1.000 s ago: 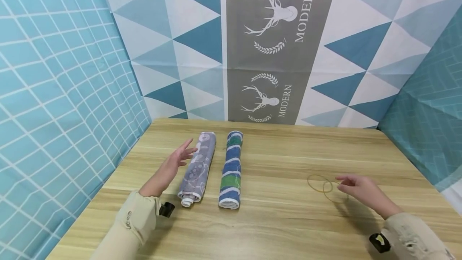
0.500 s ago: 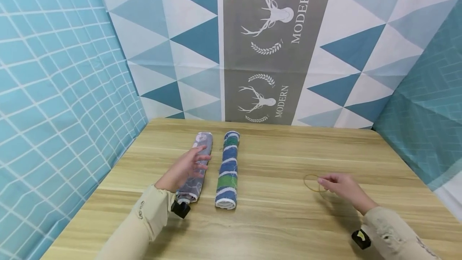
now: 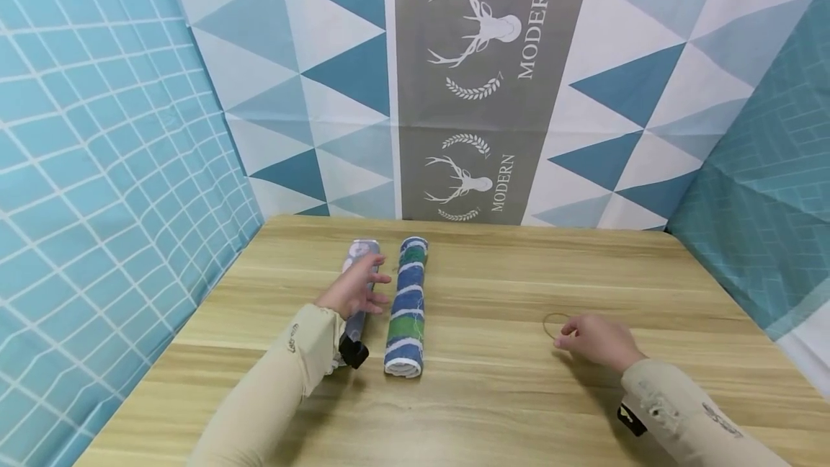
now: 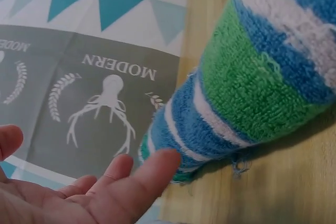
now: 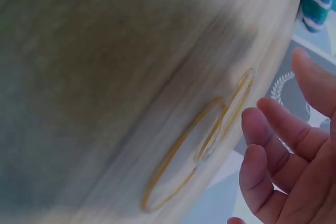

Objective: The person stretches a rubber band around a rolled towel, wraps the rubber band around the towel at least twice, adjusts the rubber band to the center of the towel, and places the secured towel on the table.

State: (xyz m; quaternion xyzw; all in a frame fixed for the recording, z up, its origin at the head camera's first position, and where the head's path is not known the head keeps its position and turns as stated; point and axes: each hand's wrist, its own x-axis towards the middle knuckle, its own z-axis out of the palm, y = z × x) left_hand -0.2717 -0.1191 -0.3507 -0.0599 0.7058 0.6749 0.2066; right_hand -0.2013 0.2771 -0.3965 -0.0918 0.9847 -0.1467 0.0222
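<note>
My left hand (image 3: 355, 288) is over a rolled grey towel (image 3: 363, 246) with a pale pattern and hides much of it. Its fingers are spread and point toward a rolled blue, green and white striped towel (image 3: 407, 301) just to the right. In the left wrist view the fingertips come near the far end of the striped towel (image 4: 247, 77), with nothing held. On the right, my right hand (image 3: 599, 341) is low over the table beside thin yellow rubber bands (image 3: 545, 321). The right wrist view shows two overlapping rubber bands (image 5: 175, 149) apart from the loosely bent fingers.
Both towels lie lengthwise on a wooden table (image 3: 486, 395). A patterned cloth (image 3: 473, 92) with deer heads hangs behind the table. Blue checked cloth (image 3: 97, 164) stands at the left, teal cloth (image 3: 765, 164) at the right.
My left hand has moved right, across the grey towel toward the striped one. The right hand has moved left and now covers part of the rubber bands. The head view has shifted slightly.
</note>
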